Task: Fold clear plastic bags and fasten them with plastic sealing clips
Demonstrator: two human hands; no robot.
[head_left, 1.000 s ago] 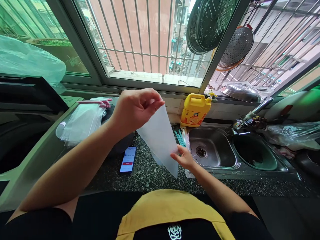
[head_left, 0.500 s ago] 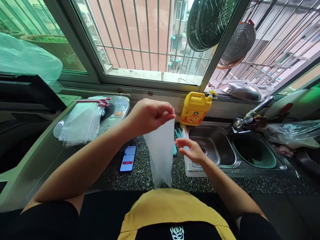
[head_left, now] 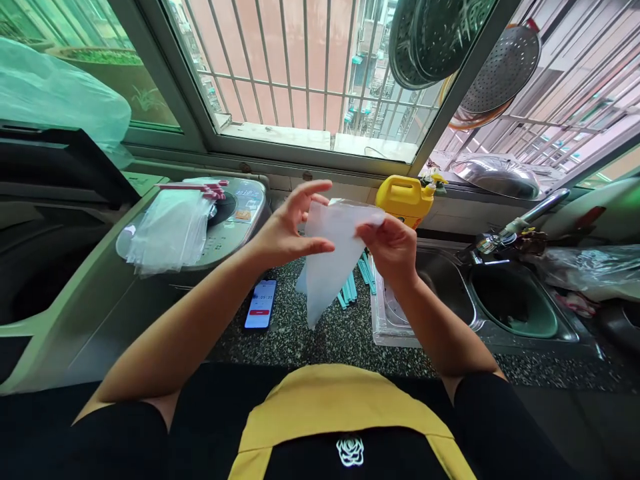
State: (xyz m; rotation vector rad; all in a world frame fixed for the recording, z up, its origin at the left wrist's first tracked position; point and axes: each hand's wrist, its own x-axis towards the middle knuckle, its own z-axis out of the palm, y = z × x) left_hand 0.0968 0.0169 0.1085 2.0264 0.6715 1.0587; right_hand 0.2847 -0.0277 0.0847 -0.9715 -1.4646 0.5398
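Note:
A frosted, translucent plastic bag (head_left: 333,250) hangs above the counter, its lower end narrowing to a point. My right hand (head_left: 395,247) pinches its upper right part between thumb and fingers. At the bag's left side, my left hand (head_left: 297,223) has thumb and fingers spread apart; whether a fingertip touches the plastic I cannot tell. Behind and below the bag, several teal strips (head_left: 349,291) lie on the speckled dark counter (head_left: 300,350). A phone (head_left: 261,305) with a lit timer screen rests left of them.
On the washing machine (head_left: 250,233) at left lies a pile of similar bags (head_left: 170,230) topped with pink strips (head_left: 215,189). A yellow jug (head_left: 400,197) stands by the window. Right are a clear plastic box (head_left: 395,330), a sink (head_left: 440,273) and a green basin (head_left: 510,303).
My right hand has moved up and now grips the bag. My left hand has gone from pinching the bag's top to spread fingers. The bag has risen and shifted right.

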